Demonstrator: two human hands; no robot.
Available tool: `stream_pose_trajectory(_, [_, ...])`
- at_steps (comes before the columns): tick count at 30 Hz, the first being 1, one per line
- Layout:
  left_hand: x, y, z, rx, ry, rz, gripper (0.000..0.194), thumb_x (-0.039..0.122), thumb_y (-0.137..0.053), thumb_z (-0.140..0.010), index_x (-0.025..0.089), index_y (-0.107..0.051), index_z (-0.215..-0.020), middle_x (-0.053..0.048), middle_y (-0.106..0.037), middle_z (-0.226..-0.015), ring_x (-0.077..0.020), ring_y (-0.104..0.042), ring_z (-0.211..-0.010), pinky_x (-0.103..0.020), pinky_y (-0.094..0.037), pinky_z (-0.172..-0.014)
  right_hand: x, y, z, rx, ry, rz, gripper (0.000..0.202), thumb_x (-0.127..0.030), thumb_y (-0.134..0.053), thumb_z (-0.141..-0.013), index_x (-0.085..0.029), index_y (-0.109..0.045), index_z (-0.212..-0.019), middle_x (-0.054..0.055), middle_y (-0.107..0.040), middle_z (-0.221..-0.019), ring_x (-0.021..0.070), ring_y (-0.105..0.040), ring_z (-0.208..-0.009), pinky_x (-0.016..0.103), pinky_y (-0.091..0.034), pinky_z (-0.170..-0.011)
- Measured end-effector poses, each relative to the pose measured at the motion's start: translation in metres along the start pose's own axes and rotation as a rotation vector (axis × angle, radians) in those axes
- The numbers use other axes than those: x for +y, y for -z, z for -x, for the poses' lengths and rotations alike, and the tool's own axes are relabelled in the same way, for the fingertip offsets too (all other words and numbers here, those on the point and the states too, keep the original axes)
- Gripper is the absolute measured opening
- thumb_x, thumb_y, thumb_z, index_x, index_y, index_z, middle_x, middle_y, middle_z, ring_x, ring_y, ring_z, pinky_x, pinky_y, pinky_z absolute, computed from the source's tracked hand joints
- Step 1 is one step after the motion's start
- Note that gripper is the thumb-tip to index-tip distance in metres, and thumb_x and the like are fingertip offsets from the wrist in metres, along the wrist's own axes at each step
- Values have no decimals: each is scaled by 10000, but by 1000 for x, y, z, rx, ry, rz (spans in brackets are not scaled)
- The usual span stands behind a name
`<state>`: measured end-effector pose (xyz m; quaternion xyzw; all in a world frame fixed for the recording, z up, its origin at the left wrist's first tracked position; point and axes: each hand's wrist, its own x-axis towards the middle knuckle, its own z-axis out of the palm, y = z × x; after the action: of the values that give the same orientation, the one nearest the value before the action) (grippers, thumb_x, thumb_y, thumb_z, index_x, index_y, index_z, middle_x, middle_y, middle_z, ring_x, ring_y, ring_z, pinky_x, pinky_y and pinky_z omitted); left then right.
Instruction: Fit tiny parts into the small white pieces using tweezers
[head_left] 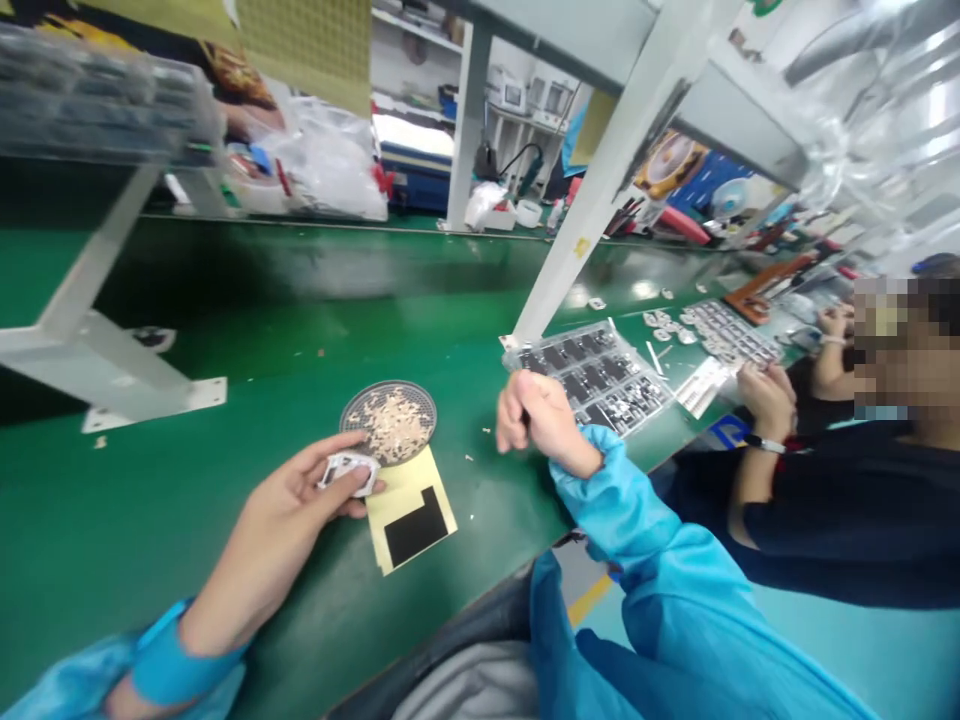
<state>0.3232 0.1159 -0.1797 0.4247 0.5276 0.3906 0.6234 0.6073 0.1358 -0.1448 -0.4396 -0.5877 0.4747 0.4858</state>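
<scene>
My left hand (300, 510) is closed around a small white plastic part (349, 474) with a rounded frame shape, its thumb lying over the near side. Just beyond it stands a round dark dish (433, 405) heaped with many tiny beige pieces (394, 422). Partly beneath the dish and near my fingertips lies a yellow paper sheet (442, 488) bearing a black L-shaped patch (416, 528). To the right, my right hand (536, 412) hovers over the bench with its fingers curled in; whether anything is between them is hidden. Behind that hand is a clear tray (600, 370) of dark and silvery parts.
A green bench (300, 310) runs across the view. A white slanted post (577, 230) rises behind the tray, and a white metal bracket (142, 375) is bolted at left. Another tray of pale parts (731, 330) lies farther right, beside a seated co-worker (825, 500).
</scene>
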Motion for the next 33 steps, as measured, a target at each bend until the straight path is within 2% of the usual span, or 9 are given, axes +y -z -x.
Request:
stream_pose_trajectory(2, [0, 0, 2, -27, 27, -26, 568, 467, -864, -689, 200, -691, -1160, -46, -729, -1001, -164, -668, -770, -210, -581, -639, -9, 39, 8, 138, -41, 238, 518, -651, -480, -957, -201, -559, -714, -75, -441, -469, 92, -439, -391, 230, -360, -426])
stream_pose_trajectory(5, [-1, -2, 6, -55, 38, -32, 507, 490, -848, -703, 197, -692, -1087, -51, -727, -933, -192, -673, -798, -207, -551, -588, -18, 110, 22, 244, -73, 786, 368, -538, -672, -868, -176, -710, -815, 6, -666, -712, 133, -563, -610, 266, -415, -576])
stream_pose_trajectory(8, [-1, -3, 8, -70, 51, -50, 532, 523, -833, -711, 189, -668, -1091, -50, -728, -824, -156, -617, -657, -201, -493, -538, -14, 170, 42, 188, -369, 1207, 237, -417, -739, -794, -183, -742, -764, 4, -631, -601, 154, -543, -563, 287, -382, -562])
stream_pose_trajectory(12, [1, -5, 10, -98, 71, -108, 569, 590, -800, -715, 170, -657, -1071, -47, -713, -725, -119, -497, -536, -198, -410, -490, 4, 203, 67, 217, -405, 1257, 188, -291, -727, -783, -168, -766, -920, 63, -713, -752, 196, -625, -664, 306, -435, -626])
stream_pose_trajectory(16, [0, -6, 11, -105, 76, -140, 581, 629, -780, -714, 178, -657, -1060, -45, -698, -691, -136, -494, -580, -183, -352, -473, 18, 205, 77, 214, -362, 1206, 315, -357, -660, -844, -169, -743, -1083, 75, -733, -858, 208, -654, -737, 315, -467, -670])
stream_pose_trajectory(20, [-2, -4, 11, -118, 77, -158, 580, 636, -766, -723, 190, -661, -1079, -33, -679, -647, -136, -468, -571, -179, -331, -473, 17, 205, 77, 233, -378, 1201, 282, -420, -699, -785, -168, -737, -905, 19, -651, -673, 183, -591, -612, 302, -425, -598])
stream_pose_trajectory(26, [2, -5, 12, -93, 57, -123, 534, 608, -803, -690, 183, -696, -995, -29, -665, -646, -133, -507, -553, -179, -317, -459, -3, 200, 68, 253, -361, 1192, 174, -343, -738, -712, -191, -658, -738, 1, -646, -678, 165, -565, -621, 291, -398, -603])
stream_pose_trajectory(29, [4, -7, 13, -88, 47, -77, 514, 587, -825, -671, 178, -703, -958, -39, -687, -728, -148, -590, -606, -170, -316, -453, -18, 178, 56, 329, -266, 1136, 193, -372, -705, -773, -185, -656, -787, 1, -651, -705, 154, -548, -633, 287, -402, -611])
stream_pose_trajectory(33, [7, -8, 16, -100, 26, -92, 452, 568, -800, -720, 170, -701, -909, -23, -667, -713, -130, -582, -593, -174, -357, -481, -30, 113, 30, 299, -5, 751, 274, -415, -749, -781, -172, -638, -841, 3, -669, -749, 134, -570, -636, 264, -438, -583])
